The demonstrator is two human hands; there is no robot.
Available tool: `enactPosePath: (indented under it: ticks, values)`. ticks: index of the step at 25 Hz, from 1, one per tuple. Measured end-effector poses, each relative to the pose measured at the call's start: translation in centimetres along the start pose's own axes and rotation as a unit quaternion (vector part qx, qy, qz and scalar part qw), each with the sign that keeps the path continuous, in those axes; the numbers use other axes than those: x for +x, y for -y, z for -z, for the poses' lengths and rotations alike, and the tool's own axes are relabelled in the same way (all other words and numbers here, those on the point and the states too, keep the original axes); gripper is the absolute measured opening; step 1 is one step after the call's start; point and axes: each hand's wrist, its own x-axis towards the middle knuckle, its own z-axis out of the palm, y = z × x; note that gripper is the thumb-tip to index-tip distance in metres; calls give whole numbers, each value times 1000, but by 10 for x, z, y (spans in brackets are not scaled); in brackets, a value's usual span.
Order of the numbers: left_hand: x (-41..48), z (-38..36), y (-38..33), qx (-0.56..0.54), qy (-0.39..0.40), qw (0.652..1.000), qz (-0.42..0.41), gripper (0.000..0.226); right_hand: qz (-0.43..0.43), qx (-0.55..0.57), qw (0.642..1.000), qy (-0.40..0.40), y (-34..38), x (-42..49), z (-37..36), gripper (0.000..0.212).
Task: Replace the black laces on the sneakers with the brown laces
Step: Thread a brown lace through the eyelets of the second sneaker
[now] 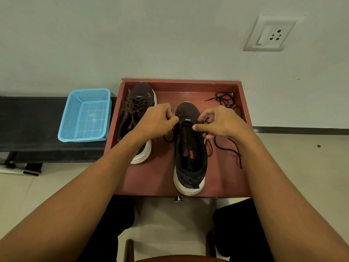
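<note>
Two dark sneakers with white soles lie in a reddish-brown tray (222, 178). The left sneaker (139, 118) carries brown laces (134, 108). The right sneaker (189, 154) points away from me, its tongue area open. My left hand (156, 120) pinches a lace end at the shoe's left eyelets. At the right eyelets my right hand (221, 122) pinches a lace too. A loose black lace (229, 150) trails over the tray to the shoe's right. A second black lace (225, 100) lies bunched in the tray's far right corner.
A light blue perforated basket (85, 116) sits on a black bench (28, 129) left of the tray. A wall with a socket plate (272, 34) rises behind. My knees in dark trousers (238, 224) are below the tray's near edge.
</note>
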Motion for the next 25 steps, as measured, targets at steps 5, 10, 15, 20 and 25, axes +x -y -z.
enactPosePath:
  ticks: [5,10,15,20,25]
  values:
    - [-8,23,1,39,-105,992,-56,13,4,-54,996,-76,-9,1,18,12]
    - [-18,39,-15,-28,-118,982,-144,17,42,-177,969,-165,-6,6,19,25]
    - [-15,27,-22,-71,-99,978,-169,18,272,48,960,-40,39,-3,-15,51]
    - [-10,22,-13,-104,-131,977,-129,22,266,34,958,-104,38,4,-15,27]
    - [-11,26,-7,-248,-98,959,-97,17,204,96,965,-133,22,7,1,11]
